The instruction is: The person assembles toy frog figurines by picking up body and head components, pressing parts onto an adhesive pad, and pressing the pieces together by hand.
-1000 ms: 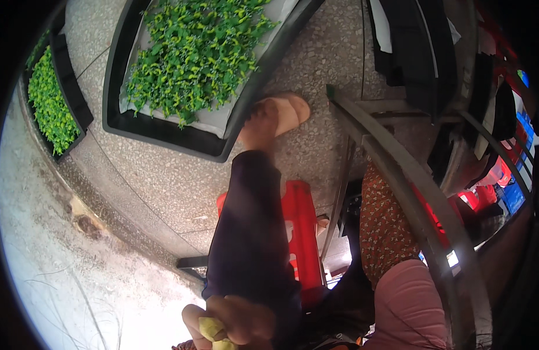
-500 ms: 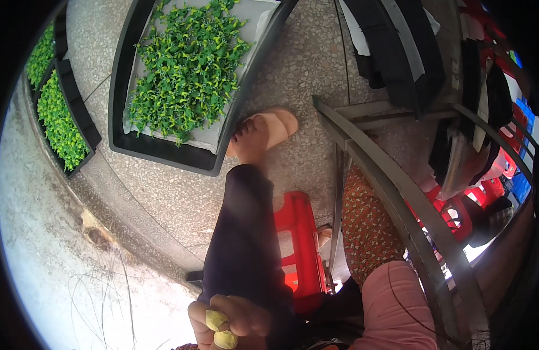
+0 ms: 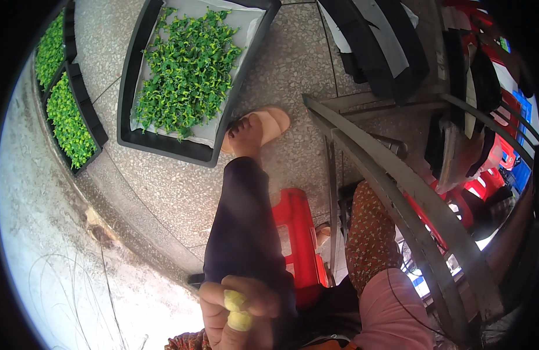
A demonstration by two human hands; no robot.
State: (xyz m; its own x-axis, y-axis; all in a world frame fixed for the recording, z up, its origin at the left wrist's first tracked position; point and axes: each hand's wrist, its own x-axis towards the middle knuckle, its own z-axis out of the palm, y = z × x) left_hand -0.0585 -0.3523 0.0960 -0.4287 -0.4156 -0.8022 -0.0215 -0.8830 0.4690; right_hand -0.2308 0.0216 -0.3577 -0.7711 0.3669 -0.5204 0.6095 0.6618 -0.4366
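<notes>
My left hand (image 3: 237, 309) is at the lower middle, over my dark-trousered leg (image 3: 243, 221). Its fingers are curled, and the thumb and a finger, both with yellow wraps (image 3: 236, 300) round their tips, press together. Anything tiny between them is hidden. My right arm, in a brown floral sleeve (image 3: 368, 239) below pink cloth (image 3: 392, 309), reaches away beneath grey metal bars (image 3: 392, 192). No part of the right hand shows past the bars. Ahead on the floor stands a black tray (image 3: 170, 153) lined with white sheet, holding a heap of small green leafy plastic-looking pieces (image 3: 185, 76).
Two more black trays of green pieces (image 3: 71, 122) line the left wall. A red plastic stool (image 3: 298, 233) is right of my leg. Black trays with white liners (image 3: 380, 41) stand at the upper right. My sandalled foot (image 3: 252, 131) is beside the front tray.
My left hand has risen slightly and moved a little right, its fingers still curled. The right sleeve's far end has drawn back a little. The whole view has shifted slightly.
</notes>
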